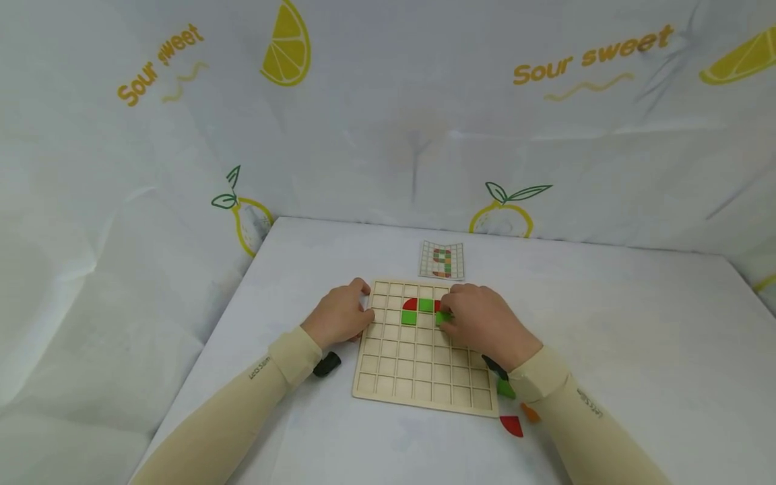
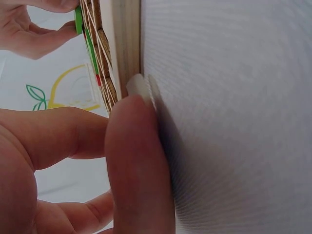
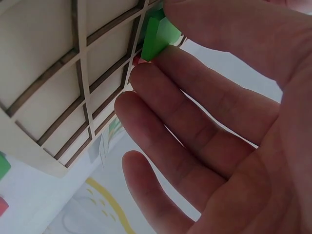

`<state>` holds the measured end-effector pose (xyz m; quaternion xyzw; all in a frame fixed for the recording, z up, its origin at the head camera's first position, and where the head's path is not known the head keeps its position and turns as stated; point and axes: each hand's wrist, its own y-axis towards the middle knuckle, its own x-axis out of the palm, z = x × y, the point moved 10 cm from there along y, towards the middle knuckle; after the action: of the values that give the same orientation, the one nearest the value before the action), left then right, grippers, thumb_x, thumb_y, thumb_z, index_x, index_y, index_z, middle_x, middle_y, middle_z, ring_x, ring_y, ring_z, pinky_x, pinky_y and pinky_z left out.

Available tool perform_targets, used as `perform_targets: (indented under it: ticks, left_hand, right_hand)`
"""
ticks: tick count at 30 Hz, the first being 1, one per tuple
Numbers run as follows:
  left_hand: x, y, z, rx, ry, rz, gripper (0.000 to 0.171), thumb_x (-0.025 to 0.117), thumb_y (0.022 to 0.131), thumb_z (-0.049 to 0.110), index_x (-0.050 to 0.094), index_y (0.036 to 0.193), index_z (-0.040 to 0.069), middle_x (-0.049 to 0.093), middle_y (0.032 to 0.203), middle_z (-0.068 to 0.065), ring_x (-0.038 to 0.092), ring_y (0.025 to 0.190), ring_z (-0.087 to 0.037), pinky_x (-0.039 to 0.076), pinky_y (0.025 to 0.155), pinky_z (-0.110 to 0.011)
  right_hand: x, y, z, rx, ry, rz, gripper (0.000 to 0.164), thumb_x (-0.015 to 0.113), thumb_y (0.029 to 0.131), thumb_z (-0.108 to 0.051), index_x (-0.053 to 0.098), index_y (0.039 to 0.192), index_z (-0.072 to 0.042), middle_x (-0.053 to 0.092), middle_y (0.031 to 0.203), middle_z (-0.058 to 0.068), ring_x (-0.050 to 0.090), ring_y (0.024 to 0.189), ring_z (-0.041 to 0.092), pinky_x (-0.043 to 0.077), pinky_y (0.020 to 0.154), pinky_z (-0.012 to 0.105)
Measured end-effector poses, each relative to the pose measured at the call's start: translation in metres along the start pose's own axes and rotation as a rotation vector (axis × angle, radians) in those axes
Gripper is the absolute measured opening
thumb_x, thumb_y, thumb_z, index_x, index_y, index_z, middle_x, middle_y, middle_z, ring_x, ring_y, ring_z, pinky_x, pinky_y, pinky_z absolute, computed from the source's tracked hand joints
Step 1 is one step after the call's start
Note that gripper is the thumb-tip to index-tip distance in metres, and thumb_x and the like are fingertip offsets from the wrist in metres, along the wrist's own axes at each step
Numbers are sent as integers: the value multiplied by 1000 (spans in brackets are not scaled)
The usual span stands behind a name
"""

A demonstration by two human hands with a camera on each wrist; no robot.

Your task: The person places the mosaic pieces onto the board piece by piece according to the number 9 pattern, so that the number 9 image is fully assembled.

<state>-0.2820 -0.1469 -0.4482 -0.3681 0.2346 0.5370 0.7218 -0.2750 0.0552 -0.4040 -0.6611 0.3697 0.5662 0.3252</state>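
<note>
A light wooden grid board (image 1: 424, 370) lies on the white table, holding a red quarter-round tile (image 1: 410, 304) and green square tiles (image 1: 426, 305). My left hand (image 1: 341, 313) touches the board's left edge with its fingertips; in the left wrist view one finger (image 2: 139, 161) lies along the side wall, low by the table. Over the upper right cells, my right hand (image 1: 485, 320) pinches a green square tile (image 3: 161, 34) between thumb and forefinger. The tile stands tilted at the grid. Part of another red tile (image 1: 437, 306) shows beside it, mostly covered by the fingers.
A small pattern card (image 1: 441, 261) with a coloured grid figure lies behind the board. Off its lower right corner are loose red (image 1: 512, 426), orange (image 1: 531, 413) and green (image 1: 506, 389) tiles, partly under the right forearm. A black object (image 1: 327, 364) sits by the left wrist.
</note>
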Motion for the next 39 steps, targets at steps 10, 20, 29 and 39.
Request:
perform_targets:
  ticks: [10, 20, 29, 39]
  left_hand:
    - [-1, -1, 0, 3, 12, 3, 44, 62, 103, 17, 53, 144, 7, 69, 77, -6, 63, 53, -17, 47, 57, -28]
    - [-1, -1, 1, 4, 20, 7, 44, 62, 102, 17, 54, 144, 7, 69, 75, -6, 62, 53, -16, 46, 58, -28]
    - [-2, -1, 1, 9, 20, 6, 44, 62, 101, 16, 54, 143, 7, 69, 78, -7, 63, 53, -17, 47, 59, -28]
    - [-1, -1, 1, 9, 24, 7, 44, 62, 101, 16, 54, 143, 7, 69, 78, -6, 63, 53, -17, 47, 60, -28]
  right_hand:
    - [4, 1, -1, -8, -18, -18, 10, 83, 90, -17, 82, 99, -12, 68, 89, -1, 57, 73, 13, 55, 75, 38]
    - [3, 0, -2, -2, -14, -16, 8, 81, 92, -16, 82, 98, -12, 68, 88, -1, 56, 72, 13, 55, 77, 40]
    - [1, 0, -4, -21, -23, 2, 7, 82, 91, -16, 81, 95, -11, 69, 87, -1, 56, 72, 13, 57, 80, 43]
    - [4, 1, -4, -13, -9, -14, 10, 81, 91, -16, 82, 100, -11, 71, 90, -1, 58, 75, 14, 57, 82, 45]
